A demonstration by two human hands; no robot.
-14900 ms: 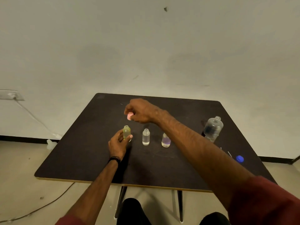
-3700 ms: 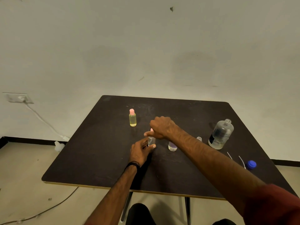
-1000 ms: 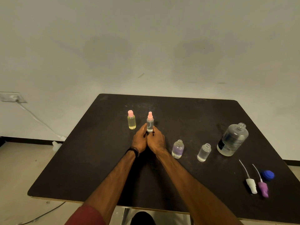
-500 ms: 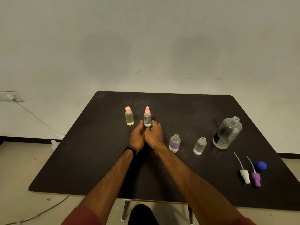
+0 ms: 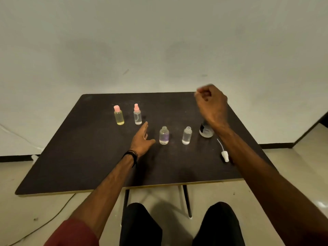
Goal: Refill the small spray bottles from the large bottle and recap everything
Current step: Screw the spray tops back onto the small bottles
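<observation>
On the dark table [image 5: 85,153], a yellow bottle [image 5: 119,118] with a pink cap and a clear bottle [image 5: 137,117] with a pink spray head stand at the back left. Two uncapped small bottles stand in the middle: a purple-tinted one [image 5: 164,136] and a clear one [image 5: 186,136]. My left hand [image 5: 142,139] lies open on the table just left of the purple-tinted bottle, not touching it. My right hand [image 5: 212,105] is raised, blurred, fingers curled, with nothing visible in it. It hangs over the large bottle [image 5: 205,132], whose base alone shows behind my wrist.
A white spray head [image 5: 225,155] with its tube lies on the table beside my right forearm, which hides whatever lies further right. The table's front edge is near my knees. A cable runs on the floor at the left.
Both hands have left the clear pink-topped bottle. The left hand slid right toward the purple-tinted bottle. The right hand swung up and to the right, over the large bottle.
</observation>
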